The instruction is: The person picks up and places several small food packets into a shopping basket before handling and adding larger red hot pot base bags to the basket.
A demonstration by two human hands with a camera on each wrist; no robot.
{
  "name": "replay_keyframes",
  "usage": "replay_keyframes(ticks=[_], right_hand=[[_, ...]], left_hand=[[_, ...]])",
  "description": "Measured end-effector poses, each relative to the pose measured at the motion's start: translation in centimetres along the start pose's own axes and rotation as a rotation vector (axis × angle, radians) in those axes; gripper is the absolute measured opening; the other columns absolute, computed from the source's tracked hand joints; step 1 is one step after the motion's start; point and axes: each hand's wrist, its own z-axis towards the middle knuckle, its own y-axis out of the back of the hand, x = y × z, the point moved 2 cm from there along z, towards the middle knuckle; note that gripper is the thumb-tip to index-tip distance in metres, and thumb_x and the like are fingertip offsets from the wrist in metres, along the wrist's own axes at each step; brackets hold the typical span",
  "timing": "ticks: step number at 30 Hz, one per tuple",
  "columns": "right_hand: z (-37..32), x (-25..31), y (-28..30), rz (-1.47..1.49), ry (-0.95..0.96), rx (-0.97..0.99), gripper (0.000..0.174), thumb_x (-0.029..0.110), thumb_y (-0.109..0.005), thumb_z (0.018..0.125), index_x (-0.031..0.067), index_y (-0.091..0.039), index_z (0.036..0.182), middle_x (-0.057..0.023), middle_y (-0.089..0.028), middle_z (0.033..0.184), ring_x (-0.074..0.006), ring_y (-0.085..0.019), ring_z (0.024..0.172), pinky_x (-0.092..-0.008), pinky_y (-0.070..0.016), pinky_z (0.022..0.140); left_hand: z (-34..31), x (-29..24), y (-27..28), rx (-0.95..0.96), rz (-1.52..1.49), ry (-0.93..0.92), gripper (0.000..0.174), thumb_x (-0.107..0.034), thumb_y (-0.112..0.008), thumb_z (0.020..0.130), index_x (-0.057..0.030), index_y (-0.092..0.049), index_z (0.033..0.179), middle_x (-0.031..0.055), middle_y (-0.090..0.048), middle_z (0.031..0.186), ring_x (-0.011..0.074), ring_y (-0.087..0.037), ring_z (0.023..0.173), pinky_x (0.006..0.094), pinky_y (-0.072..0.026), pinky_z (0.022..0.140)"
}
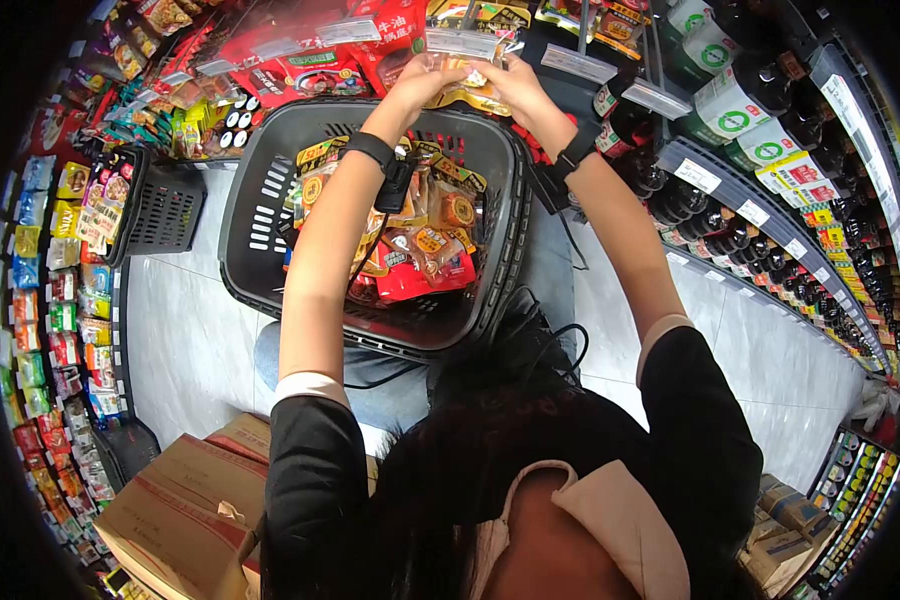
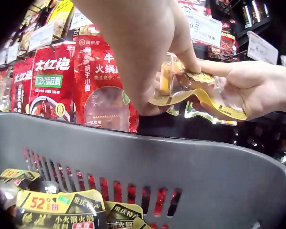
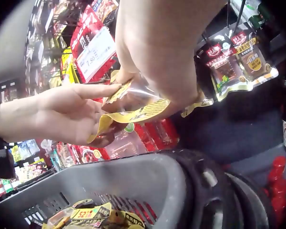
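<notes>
Both hands grip a clear packet with yellow edges (image 2: 207,98), holding it between them beyond the far rim of a grey shopping basket (image 1: 238,205). My left hand (image 1: 420,88) has its fingers curled at the packet's left side. On the other side, my right hand (image 1: 518,92) pinches it with thumb and fingers. Part of the packet is hidden behind the hands in both wrist views. Inside the basket lie several black-and-yellow seasoning packets (image 2: 62,207) and a red packet (image 1: 432,282).
Red hotpot seasoning packets (image 2: 52,78) hang behind the basket's far left side. Price tags (image 1: 580,64) stick out from the hooks. Dark bottles (image 1: 755,90) line the right shelves. A second basket (image 1: 168,210) stands left, and cardboard boxes (image 1: 175,490) sit at lower left.
</notes>
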Motion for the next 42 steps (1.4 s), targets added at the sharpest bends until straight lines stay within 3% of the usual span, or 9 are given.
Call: replay_keyframes(ticks=[4, 11, 16, 30, 33, 37, 39, 40, 42], right_hand=[[-1.8, -0.2, -0.6, -0.041, -0.071, 0.033, 0.052, 0.028, -0.064, 0.079, -0.0043, -0.041, 0.114, -0.0119, -0.054, 0.106, -0.0155, -0.055, 0.094, -0.0271, -0.0473, 0.079], [-2.9, -1.4, -0.9, 0.033, -0.077, 0.071, 0.043, 0.023, -0.063, 0.080, -0.0010, -0.045, 0.110, -0.0097, -0.055, 0.104, -0.0149, -0.057, 0.091, -0.0280, -0.0498, 0.076], [-3.1, -1.3, -1.3, 0.053, -0.054, 0.093, 0.036, 0.018, -0.062, 0.081, 0.0000, -0.046, 0.108, -0.0089, -0.056, 0.101, -0.0156, -0.058, 0.088, -0.0286, -0.0533, 0.072], [-6.8, -0.9, -3.7, 0.124, -0.154, 0.084, 0.033, 0.018, -0.059, 0.083, 0.0018, -0.046, 0.109, -0.0072, -0.054, 0.102, -0.0157, -0.057, 0.090, -0.0293, -0.0529, 0.072], [-8.4, -1.5, -4.1, 0.126, -0.243, 0.116, 0.035, 0.020, -0.055, 0.086, 0.0028, -0.044, 0.114, -0.0075, -0.054, 0.105, -0.0157, -0.056, 0.093, -0.0301, -0.0507, 0.076], [-10.0, -2.3, -4.9, 0.176, -0.416, 0.314, 0.037, 0.023, -0.049, 0.089, 0.0067, -0.040, 0.121, -0.0074, -0.054, 0.110, -0.0159, -0.057, 0.095, -0.0318, -0.0497, 0.079], [-10.8, -3.2, -5.3, 0.130, -0.497, 0.338, 0.037, 0.022, -0.049, 0.089, 0.0070, -0.039, 0.121, -0.0074, -0.054, 0.110, -0.0161, -0.058, 0.095, -0.0317, -0.0504, 0.078], [-11.4, -3.3, -5.6, 0.131, -0.495, 0.349, 0.037, 0.021, -0.049, 0.088, 0.0070, -0.039, 0.121, -0.0074, -0.054, 0.110, -0.0161, -0.058, 0.095, -0.0320, -0.0511, 0.077], [-12.4, -4.4, -6.2, 0.167, -0.583, 0.304, 0.037, 0.017, -0.049, 0.088, 0.0070, -0.037, 0.121, -0.0085, -0.054, 0.108, -0.0174, -0.058, 0.094, -0.0328, -0.0533, 0.074]], left_hand=[[-0.2, 0.3, 1.7, 0.079, 0.148, 0.075, 0.050, -0.019, -0.073, 0.070, 0.0042, -0.046, 0.104, 0.0081, -0.057, 0.096, 0.0128, -0.056, 0.083, 0.0244, -0.0462, 0.072], [-2.5, 0.6, 1.4, 0.099, 0.131, 0.031, 0.062, -0.019, -0.073, 0.070, 0.0054, -0.036, 0.114, 0.0110, -0.055, 0.099, 0.0133, -0.055, 0.085, 0.0245, -0.0456, 0.071], [-3.8, -0.5, 1.2, 0.095, 0.169, 0.021, 0.058, -0.021, -0.072, 0.071, 0.0050, -0.041, 0.112, 0.0089, -0.056, 0.093, 0.0111, -0.057, 0.078, 0.0200, -0.0443, 0.062], [-7.6, -2.2, 1.6, 0.059, 0.295, 0.050, 0.053, -0.024, -0.073, 0.069, 0.0037, -0.047, 0.106, 0.0037, -0.057, 0.080, 0.0092, -0.053, 0.066, 0.0229, -0.0421, 0.056], [-8.4, -1.3, 2.2, 0.152, 0.248, 0.112, 0.058, -0.027, -0.075, 0.066, 0.0025, -0.049, 0.109, 0.0079, -0.058, 0.088, 0.0100, -0.055, 0.068, 0.0232, -0.0469, 0.057], [-9.7, 1.6, 4.3, 0.097, 0.515, 0.061, 0.086, -0.036, -0.077, 0.063, 0.0139, -0.030, 0.116, 0.0176, -0.056, 0.089, 0.0135, -0.057, 0.071, 0.0238, -0.0482, 0.051], [-12.4, 0.6, 3.8, 0.113, 0.324, 0.290, 0.094, -0.037, -0.077, 0.063, 0.0159, -0.021, 0.118, 0.0195, -0.056, 0.088, 0.0157, -0.059, 0.068, 0.0237, -0.0493, 0.049], [-13.0, 1.2, 3.8, 0.164, 0.238, 0.306, 0.092, -0.036, -0.074, 0.067, 0.0103, -0.018, 0.125, 0.0185, -0.053, 0.100, 0.0164, -0.058, 0.081, 0.0243, -0.0507, 0.060], [-14.5, 2.5, 4.5, 0.200, 0.225, 0.625, 0.092, -0.038, -0.075, 0.066, 0.0121, -0.022, 0.121, 0.0176, -0.055, 0.091, 0.0168, -0.060, 0.067, 0.0264, -0.0529, 0.054]])
